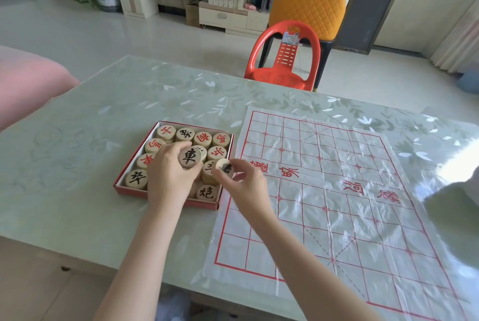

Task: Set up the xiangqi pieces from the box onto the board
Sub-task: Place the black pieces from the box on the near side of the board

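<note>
On the counter [108, 103], toward its near edge, we see one shallow red-rimmed box [118, 187] holding round wooden xiangqi pieces [166, 132] laid flat in rows of four. We count eleven faces showing in the box, six with red characters and at least four with black, and others are hidden under the hands. Our left hand [168, 178] is over the middle of the box, its fingers curled round one black-marked piece [190, 157] lifted clear of the rows. Our right hand [246, 186] is over the box's right edge and pinches a second piece [223, 167] between thumb and fingertips; its character is blurred. That makes two pieces held, one in each hand. Just beside the box, toward the right edge of the counter, lies one board [337, 204], a crinkled clear sheet printed with a red grid and reaching the near edge. Beyond the far edge stand two chairs: one red chair [282, 61] and, behind it, one yellow-backed chair [308, 2].
</note>
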